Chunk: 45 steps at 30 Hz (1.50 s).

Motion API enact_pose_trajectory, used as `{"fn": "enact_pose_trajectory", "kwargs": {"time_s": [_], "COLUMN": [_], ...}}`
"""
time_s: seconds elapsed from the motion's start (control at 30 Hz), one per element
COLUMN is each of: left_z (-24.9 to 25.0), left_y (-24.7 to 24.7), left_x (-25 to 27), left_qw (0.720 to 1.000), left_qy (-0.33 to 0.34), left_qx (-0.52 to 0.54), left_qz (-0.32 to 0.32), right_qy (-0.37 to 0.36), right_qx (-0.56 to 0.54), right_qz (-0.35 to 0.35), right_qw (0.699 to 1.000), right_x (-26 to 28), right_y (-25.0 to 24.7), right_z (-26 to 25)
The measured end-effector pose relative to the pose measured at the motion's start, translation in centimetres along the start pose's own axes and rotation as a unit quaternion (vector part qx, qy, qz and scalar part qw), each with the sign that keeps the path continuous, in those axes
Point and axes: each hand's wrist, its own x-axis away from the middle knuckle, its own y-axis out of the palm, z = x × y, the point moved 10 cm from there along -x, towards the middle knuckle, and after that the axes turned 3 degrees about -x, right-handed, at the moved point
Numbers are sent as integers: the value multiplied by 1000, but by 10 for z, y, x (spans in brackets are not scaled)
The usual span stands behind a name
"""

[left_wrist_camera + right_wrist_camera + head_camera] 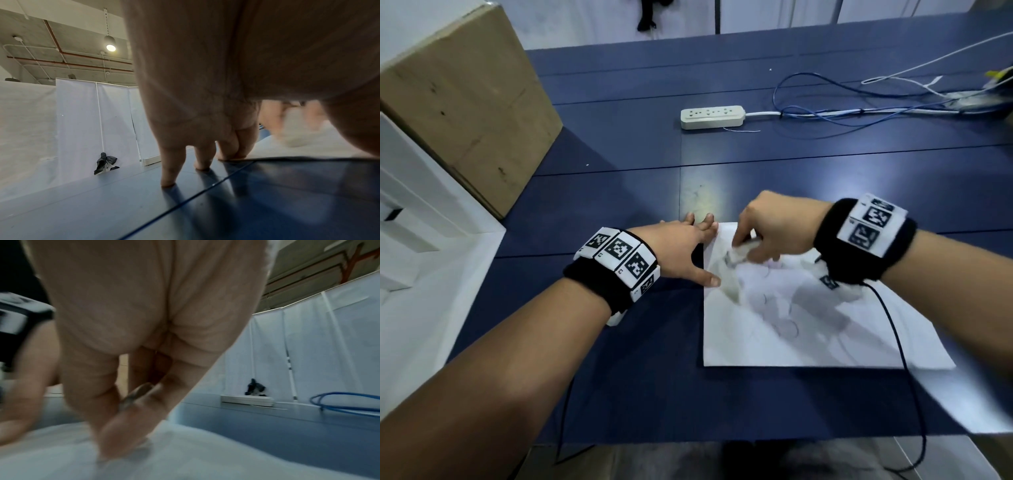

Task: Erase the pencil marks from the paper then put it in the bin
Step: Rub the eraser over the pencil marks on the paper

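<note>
A white sheet of paper (808, 329) with faint pencil circles lies on the dark blue table (619, 359). My left hand (688, 246) lies flat with straight fingers, its fingertips and thumb pressing the paper's left edge and far left corner. My right hand (760, 236) pinches a small white eraser (739, 251) against the paper near that far left corner; it is motion-blurred. In the left wrist view the left fingers (232, 146) rest on the paper's edge (287, 154) and the eraser (294, 131) shows blurred beyond. The right wrist view shows the right hand's fingertips (127, 439) down on the paper (205, 459).
A white power strip (711, 117) lies farther back on the table, with blue and white cables (859, 109) trailing right. A cardboard box (465, 99) stands at the far left beside a white cabinet (421, 222). White screens close off the back.
</note>
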Motion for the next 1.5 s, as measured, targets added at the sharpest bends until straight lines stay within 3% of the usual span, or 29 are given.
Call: {"fn": "enact_pose_trajectory", "kwargs": {"time_s": [0.13, 0.33, 0.53, 0.6, 0.7, 0.77, 1.0, 1.07, 1.2, 1.37, 1.43, 1.5], "left_z": [-2, -4, -3, -3, -3, -3, -1, -3, -3, -1, -2, -3], "left_y": [1, 3, 2, 2, 2, 2, 0, 1, 2, 0, 1, 1], "left_x": [0, -2, 0, 0, 1, 1, 1, 0, 1, 1, 1, 1], "left_qw": [1000, 1000, 1000, 1000, 1000, 1000, 1000, 1000, 1000, 1000, 1000, 1000], "left_qy": [-1, 0, -5, -6, -7, -6, -6, -4, -2, -1, -2, -3], "left_qx": [-4, 3, 4, 5, 9, 9, 3, 8, 12, 7, 1, 7], "left_qz": [-3, -1, -5, -6, -7, -9, -5, -5, -6, -3, -5, -5], "right_qy": [28, -16, 41, 20, -17, -7, 66, 26, -17, 47, 37, -2], "right_qx": [18, -25, 1, 3, -27, -29, -14, -24, -30, 13, 2, -13], "right_qz": [84, -83, 81, 73, -45, -74, 83, 59, -60, 73, 78, 27], "right_qw": [996, 996, 996, 997, 999, 997, 994, 998, 998, 996, 996, 1000], "right_x": [-7, 25, -5, 4, 30, 34, 0, 10, 29, -6, -4, 12], "right_y": [-27, 18, -30, -22, 11, 16, -35, -22, 9, -35, -33, -15], "right_z": [24, -8, 30, 24, -4, -7, 38, 28, 2, 33, 33, 17]}}
